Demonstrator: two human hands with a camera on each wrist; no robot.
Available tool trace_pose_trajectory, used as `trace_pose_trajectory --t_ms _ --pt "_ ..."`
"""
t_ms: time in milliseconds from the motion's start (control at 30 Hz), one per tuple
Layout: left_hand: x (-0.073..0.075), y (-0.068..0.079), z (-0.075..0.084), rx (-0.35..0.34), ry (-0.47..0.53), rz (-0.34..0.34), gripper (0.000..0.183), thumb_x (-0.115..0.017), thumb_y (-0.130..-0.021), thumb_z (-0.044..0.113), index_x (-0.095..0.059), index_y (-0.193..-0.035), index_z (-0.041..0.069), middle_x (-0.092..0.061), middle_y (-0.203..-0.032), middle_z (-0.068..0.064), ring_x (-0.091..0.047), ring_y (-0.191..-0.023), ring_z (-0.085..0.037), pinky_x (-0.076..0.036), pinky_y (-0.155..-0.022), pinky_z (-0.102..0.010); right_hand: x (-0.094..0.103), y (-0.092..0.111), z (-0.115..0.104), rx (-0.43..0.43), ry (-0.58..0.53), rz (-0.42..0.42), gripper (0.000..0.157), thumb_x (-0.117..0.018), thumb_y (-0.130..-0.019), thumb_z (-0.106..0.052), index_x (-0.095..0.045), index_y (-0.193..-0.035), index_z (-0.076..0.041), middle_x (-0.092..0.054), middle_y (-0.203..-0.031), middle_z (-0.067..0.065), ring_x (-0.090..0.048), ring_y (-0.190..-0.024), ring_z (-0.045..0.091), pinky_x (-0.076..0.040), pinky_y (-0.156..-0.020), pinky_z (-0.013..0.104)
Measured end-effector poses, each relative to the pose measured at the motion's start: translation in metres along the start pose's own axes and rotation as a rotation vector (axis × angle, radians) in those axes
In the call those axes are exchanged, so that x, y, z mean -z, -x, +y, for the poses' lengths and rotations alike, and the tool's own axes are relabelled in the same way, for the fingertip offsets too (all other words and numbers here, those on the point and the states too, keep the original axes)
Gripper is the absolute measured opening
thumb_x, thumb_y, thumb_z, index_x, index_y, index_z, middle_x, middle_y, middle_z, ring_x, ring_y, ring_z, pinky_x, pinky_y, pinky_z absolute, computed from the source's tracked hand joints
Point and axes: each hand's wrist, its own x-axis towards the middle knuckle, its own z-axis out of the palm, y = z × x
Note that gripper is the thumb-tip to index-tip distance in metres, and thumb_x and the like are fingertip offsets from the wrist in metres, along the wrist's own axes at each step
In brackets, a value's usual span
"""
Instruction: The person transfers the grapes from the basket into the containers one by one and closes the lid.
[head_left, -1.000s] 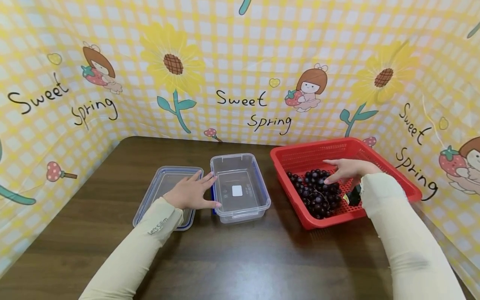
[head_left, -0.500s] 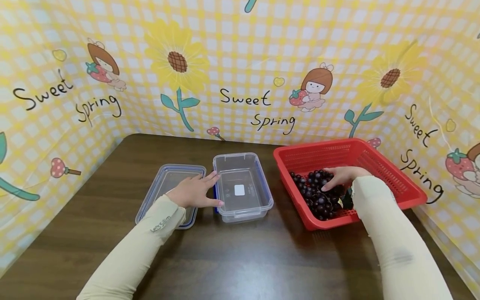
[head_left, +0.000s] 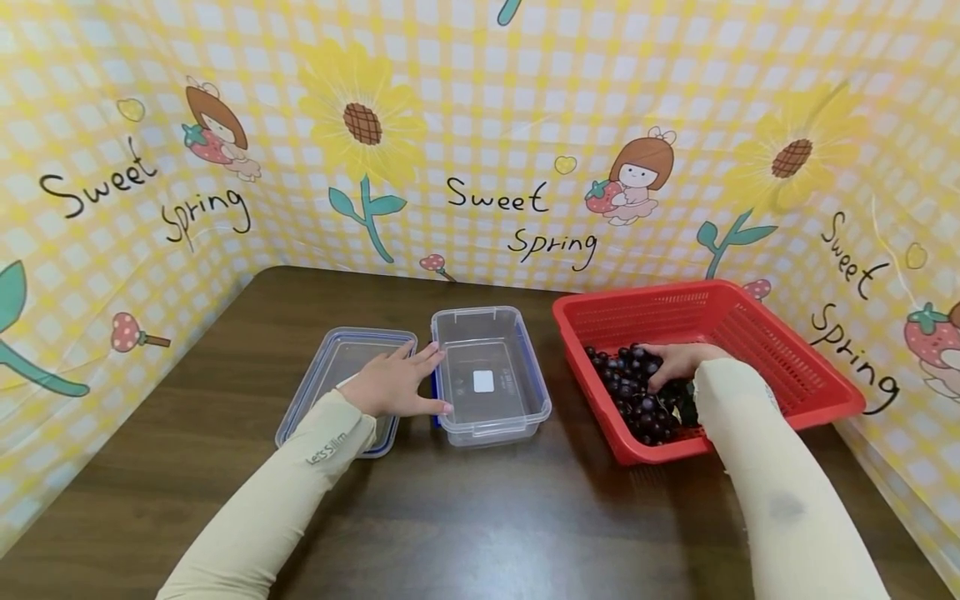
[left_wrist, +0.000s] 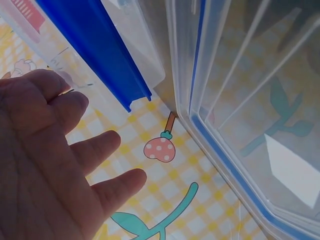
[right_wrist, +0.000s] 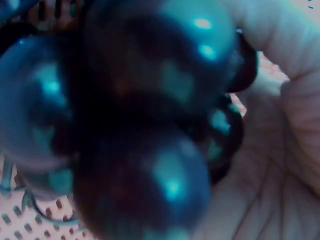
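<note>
In the head view, my right hand (head_left: 677, 363) reaches into a red perforated basket (head_left: 798, 367) and grips a bunch of dark purple grapes (head_left: 639, 408). Its fingers are partly hidden among the fruit. Large, blurred grapes (right_wrist: 142, 185) fill the right wrist view, with the palm along their side. My left hand (head_left: 395, 388) spreads its straight fingers, fingertips right at the near left rim of a clear plastic box (head_left: 468, 410). Under that wrist lies the box's clear lid (head_left: 347, 354) with its blue seal. A blue side clip (left_wrist: 102, 55) shows in the left wrist view.
A brown wooden table (head_left: 480, 517) bears everything. Yellow checked cloth (head_left: 487, 108) with sunflowers and lettering rises behind it and at both sides. Beside the grapes a dark scrap with a yellowish edge (head_left: 681, 411) pokes out under the right hand.
My right hand has lowered from above the grapes and closed in on the bunch. The left hand stays at the box's rim. The whole head view has shifted slightly.
</note>
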Motion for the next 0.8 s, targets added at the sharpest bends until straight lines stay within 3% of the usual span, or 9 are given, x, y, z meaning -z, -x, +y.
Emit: trace_pose_trajectory --t_ms 233,433,533,667,800 --pt "0.002 0.002 0.002 0.017 0.026 -0.015 0.094 -0.051 -0.085 0.069 -0.025 -0.152 0.009 -0.019 -0.158 -0.011 -0.019 -0.139 -0.048 -0.019 -0.107 -0.063 -0.004 -0.01 0.002 -0.101 -0.008 0.042 0.091 -0.068 -0.081 -0.007 -0.009 -0.15 0.004 -0.011 -0.149 0.036 -0.021 -0.131 0.047 -0.027 -0.105 0.059" --pt "0.003 0.002 0.002 0.028 0.026 -0.024 0.093 -0.052 -0.085 0.067 -0.024 -0.153 0.009 -0.018 -0.158 -0.011 -0.022 -0.137 -0.048 -0.019 -0.108 -0.063 -0.005 -0.013 0.005 -0.099 0.029 0.075 0.092 -0.07 -0.082 -0.017 -0.011 -0.15 0.005 -0.012 -0.15 0.034 -0.018 -0.135 0.047 -0.024 -0.107 0.061" --pt "0.002 0.002 0.002 0.028 0.023 -0.025 0.093 -0.052 -0.085 0.067 -0.024 -0.153 0.01 -0.018 -0.158 -0.01 -0.023 -0.137 -0.048 -0.019 -0.108 -0.063 -0.005 -0.014 0.004 -0.108 0.027 0.074 0.091 -0.069 -0.082 -0.012 -0.01 -0.15 0.004 -0.013 -0.15 0.035 -0.021 -0.133 0.046 -0.027 -0.105 0.058" --pt "0.003 0.002 0.002 0.024 0.023 -0.023 0.093 -0.052 -0.085 0.067 -0.024 -0.152 0.009 -0.019 -0.158 -0.011 -0.024 -0.136 -0.049 -0.019 -0.108 -0.063 -0.005 -0.015 0.003 -0.103 0.024 0.05 0.09 -0.065 -0.08 0.0 -0.007 -0.148 0.008 -0.016 -0.144 0.037 -0.029 -0.12 0.044 -0.039 -0.091 0.045" --pt "0.002 0.001 0.002 0.011 0.029 -0.019 0.094 -0.051 -0.085 0.067 -0.024 -0.152 0.008 -0.018 -0.158 -0.011 -0.025 -0.136 -0.049 -0.02 -0.107 -0.063 -0.005 -0.014 0.005 -0.08 0.011 0.035 0.088 -0.064 -0.077 0.005 -0.009 -0.146 0.008 -0.022 -0.135 0.035 -0.035 -0.109 0.04 -0.039 -0.075 0.035"
